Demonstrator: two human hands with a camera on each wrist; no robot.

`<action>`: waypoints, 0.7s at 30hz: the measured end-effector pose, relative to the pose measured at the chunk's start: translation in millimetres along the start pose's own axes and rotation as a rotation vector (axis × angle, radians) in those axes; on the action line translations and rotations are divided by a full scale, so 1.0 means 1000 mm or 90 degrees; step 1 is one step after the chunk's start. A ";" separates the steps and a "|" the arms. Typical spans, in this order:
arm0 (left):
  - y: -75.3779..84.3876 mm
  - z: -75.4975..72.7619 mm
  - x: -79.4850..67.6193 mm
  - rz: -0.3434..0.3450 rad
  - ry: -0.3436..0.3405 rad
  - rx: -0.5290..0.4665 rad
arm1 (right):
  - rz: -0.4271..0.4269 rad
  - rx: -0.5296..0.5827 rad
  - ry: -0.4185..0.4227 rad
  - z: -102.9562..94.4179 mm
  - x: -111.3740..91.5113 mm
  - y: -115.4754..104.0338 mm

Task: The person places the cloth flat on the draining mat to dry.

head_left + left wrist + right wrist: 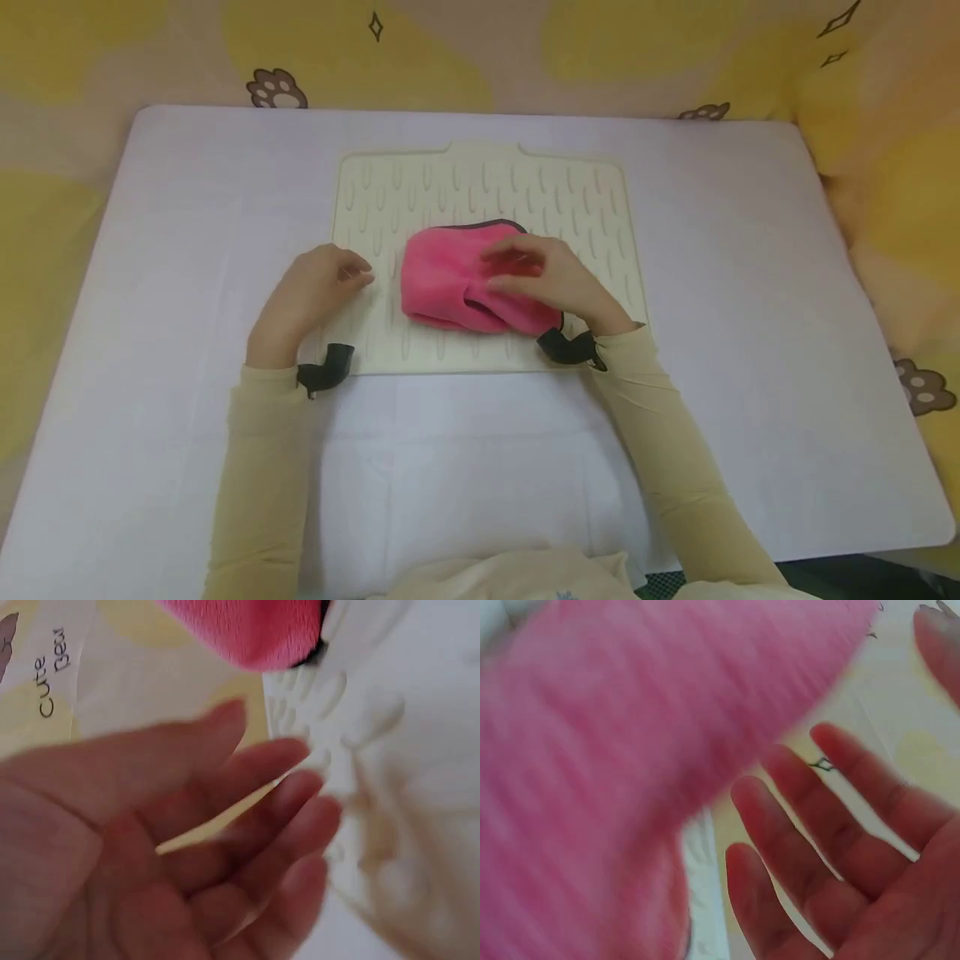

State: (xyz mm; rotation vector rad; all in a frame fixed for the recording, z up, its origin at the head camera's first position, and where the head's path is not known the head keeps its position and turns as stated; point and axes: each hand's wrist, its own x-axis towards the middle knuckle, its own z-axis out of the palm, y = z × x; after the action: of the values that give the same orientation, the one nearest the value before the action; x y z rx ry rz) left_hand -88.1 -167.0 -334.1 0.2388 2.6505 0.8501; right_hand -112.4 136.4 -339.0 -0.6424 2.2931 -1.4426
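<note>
A bunched pink cloth (442, 271) with dark edging lies on a cream ridged mat (487, 179) in the head view. My right hand (558, 271) is over the cloth's right part, its thumb and fingers apart with nothing pinched between them. In the right wrist view the spread fingers of this hand (915, 907) are beside the cloth (630, 750), which fills much of the picture. To the left of the cloth, my left hand (307, 292) hovers near the mat's left edge, fingers loosely bent around nothing. The left wrist view has the cloth (262, 634) beyond its fingertips.
The mat lies on a white-covered table (187, 250). Behind the table hangs a yellow patterned cloth backdrop (480, 50) with paw prints. A black wrist device sits on each wrist, the left one (330, 367) and the right one (566, 348).
</note>
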 end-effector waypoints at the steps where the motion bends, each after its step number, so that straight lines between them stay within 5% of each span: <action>1: 0.002 0.001 0.002 0.010 -0.024 -0.008 | 0.003 -0.006 0.017 -0.005 0.002 -0.001; 7: 0.013 0.012 0.023 0.101 -0.094 -0.058 | 0.066 -0.105 0.116 -0.029 0.016 0.007; 10: 0.020 0.011 0.033 0.077 -0.102 -0.042 | 0.110 -0.143 0.132 -0.034 0.021 0.016; 16: 0.025 0.004 0.040 0.001 -0.145 0.037 | 0.145 -0.111 0.146 -0.031 0.024 0.035; 21: 0.023 0.012 0.048 0.016 -0.109 0.045 | 0.150 -0.079 0.172 -0.027 0.024 0.050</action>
State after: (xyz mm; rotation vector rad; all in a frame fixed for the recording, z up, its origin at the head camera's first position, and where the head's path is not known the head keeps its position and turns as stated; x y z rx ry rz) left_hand -126.9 -129.6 -342.7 0.3469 2.5237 0.7110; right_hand -156.0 162.0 -374.1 -0.2065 2.5784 -1.3514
